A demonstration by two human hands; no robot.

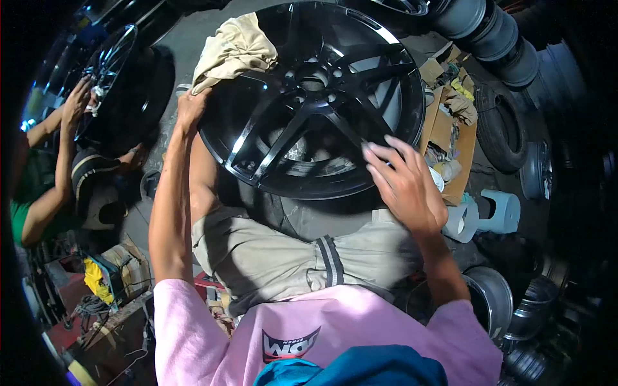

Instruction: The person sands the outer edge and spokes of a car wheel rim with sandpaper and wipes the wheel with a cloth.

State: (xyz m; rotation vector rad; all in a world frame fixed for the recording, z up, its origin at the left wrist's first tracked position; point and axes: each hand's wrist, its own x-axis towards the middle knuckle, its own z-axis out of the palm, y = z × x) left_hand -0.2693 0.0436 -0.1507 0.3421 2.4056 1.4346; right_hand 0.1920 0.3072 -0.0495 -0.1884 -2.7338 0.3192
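A glossy black car wheel rim with split spokes faces up in front of me, above my lap. My left hand is closed on a crumpled beige cloth at the rim's left edge, and the cloth spreads over the upper left of the rim. Over the lower right spokes hovers or rests my right hand, its fingers apart and slightly blurred. It holds nothing; whether the fingertips touch the rim I cannot tell.
At the left another person's hands work on a second wheel. To the right are a cardboard box of rags and scraps, a tire, toilet-roll-like white rolls and stacked rims. A yellow cloth lies lower left.
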